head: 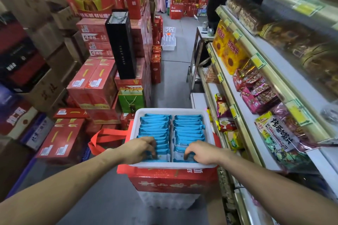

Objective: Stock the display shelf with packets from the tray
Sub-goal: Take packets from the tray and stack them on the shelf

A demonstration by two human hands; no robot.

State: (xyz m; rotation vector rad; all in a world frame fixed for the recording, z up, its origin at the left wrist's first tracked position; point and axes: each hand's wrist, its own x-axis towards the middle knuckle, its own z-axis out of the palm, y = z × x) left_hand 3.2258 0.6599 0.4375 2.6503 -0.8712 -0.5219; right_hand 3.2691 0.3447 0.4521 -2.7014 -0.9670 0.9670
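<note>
Head: packets (155, 127) under left hand (139, 149)

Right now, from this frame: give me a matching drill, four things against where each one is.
Things:
1 left hand
2 right hand
3 white tray
4 green bag

Places:
A resting on the red carton
B beyond the tray's far left corner
C gripping the right row of blue packets
D gripping the left row of blue packets

Pairs: 1-D; 2-C; 3-A; 4-B
</note>
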